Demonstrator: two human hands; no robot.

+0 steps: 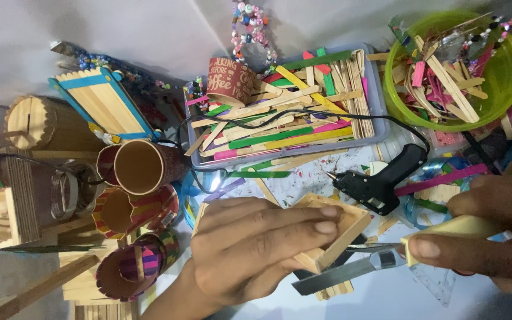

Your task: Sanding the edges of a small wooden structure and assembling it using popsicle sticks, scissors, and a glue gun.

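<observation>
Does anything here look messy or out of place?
Yes. Paper cups lie tipped on their sides at the left, and craft sticks have spilled out of the grey tray onto the table. The glue gun lies on its side by the right hand.

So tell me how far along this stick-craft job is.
Done: several stick-covered cups and a blue-edged stick tray lie at the left. In hand: the left hand holds a small wooden stick frame; the right hand grips a pale yellow tool. Left: plenty of loose sticks in the grey tray and green bowl; the glue gun lies idle.
</observation>
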